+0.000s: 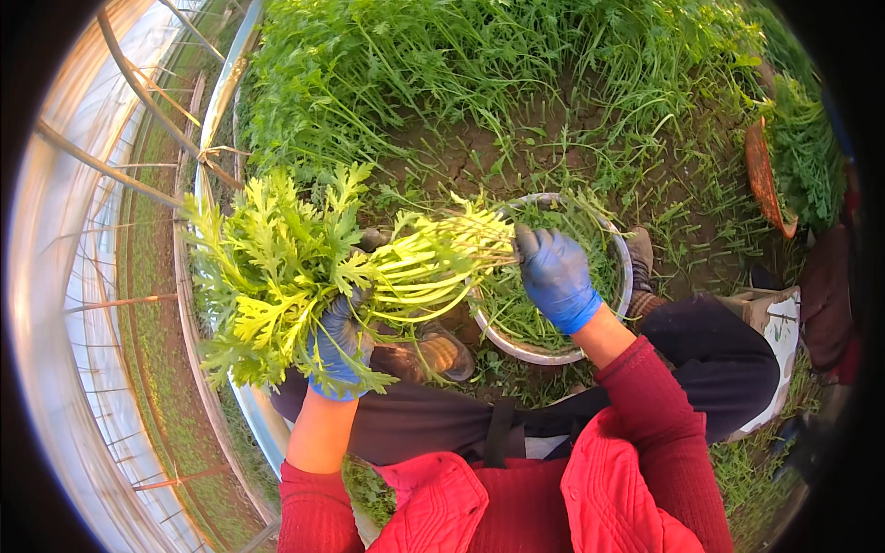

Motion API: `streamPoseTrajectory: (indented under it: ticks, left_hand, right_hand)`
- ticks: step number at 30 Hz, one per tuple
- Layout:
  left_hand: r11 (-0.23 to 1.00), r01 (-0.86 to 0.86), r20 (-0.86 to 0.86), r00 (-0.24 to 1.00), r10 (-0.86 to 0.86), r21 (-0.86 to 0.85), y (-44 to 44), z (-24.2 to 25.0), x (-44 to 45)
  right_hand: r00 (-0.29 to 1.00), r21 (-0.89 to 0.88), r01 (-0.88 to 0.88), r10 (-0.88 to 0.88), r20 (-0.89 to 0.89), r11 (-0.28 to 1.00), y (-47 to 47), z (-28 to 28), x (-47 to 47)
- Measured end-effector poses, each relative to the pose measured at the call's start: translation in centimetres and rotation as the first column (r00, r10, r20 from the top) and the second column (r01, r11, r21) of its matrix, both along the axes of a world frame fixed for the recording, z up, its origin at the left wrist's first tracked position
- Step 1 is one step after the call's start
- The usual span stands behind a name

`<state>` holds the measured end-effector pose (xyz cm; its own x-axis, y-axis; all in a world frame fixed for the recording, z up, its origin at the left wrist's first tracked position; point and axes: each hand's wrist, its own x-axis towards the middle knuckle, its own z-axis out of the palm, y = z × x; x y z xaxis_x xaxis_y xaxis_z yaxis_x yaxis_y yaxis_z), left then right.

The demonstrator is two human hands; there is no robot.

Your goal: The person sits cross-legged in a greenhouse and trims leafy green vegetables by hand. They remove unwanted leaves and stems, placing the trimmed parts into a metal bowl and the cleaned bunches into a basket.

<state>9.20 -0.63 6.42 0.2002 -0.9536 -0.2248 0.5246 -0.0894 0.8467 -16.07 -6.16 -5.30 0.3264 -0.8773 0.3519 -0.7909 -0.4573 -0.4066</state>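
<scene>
A leafy bunch of greens, like crown daisy, lies sideways across my left hand, which wears a blue glove with dark, soiled fingers. That hand is closed around the stems just below the leaves. My right hand, in a similar blue glove, grips the cut stem ends with thin brownish strands at the bunch's right end. Below my right hand stands a round basin with a pale rim, holding loose green cuttings.
Standing greens grow ahead, with cut stubble on brown soil before them. An orange basket with greens is at the right, near another person's dark-clothed leg. Greenhouse poles and plastic film line the left.
</scene>
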Motion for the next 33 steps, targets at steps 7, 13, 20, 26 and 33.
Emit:
streamPoseTrajectory:
  ticks: [7, 13, 20, 26, 33]
  left_hand:
    - [0.978, 0.102, 0.075, 0.993, -0.090, -0.181, -0.8, 0.4, 2.9]
    - [0.991, 0.081, 0.013, 0.997, -0.080, -0.104, -1.9, -1.1, 5.3]
    - [0.975, 0.136, 0.070, 0.990, -0.125, -0.176, -2.8, -1.3, 6.1]
    - [0.972, 0.117, 0.018, 0.993, -0.116, -0.205, -2.8, -1.1, 4.9]
    - [0.956, 0.129, -0.029, 0.989, -0.142, -0.262, -2.4, -1.2, 1.8]
  right_hand:
    - [0.962, 0.085, 0.209, -0.190, -0.194, 0.974, -1.0, -7.0, -7.2]
    - [0.980, 0.080, 0.184, -0.177, -0.090, 0.980, -6.8, -8.1, -2.0]
    - [0.950, 0.198, -0.140, 0.075, 0.303, 0.970, -12.9, 1.2, 6.2]
    - [0.605, 0.340, -0.716, 0.298, 0.738, 0.610, -6.9, 8.7, 8.5]
    - [0.885, 0.432, -0.012, -0.192, 0.425, 0.902, -6.0, 6.5, 1.5]
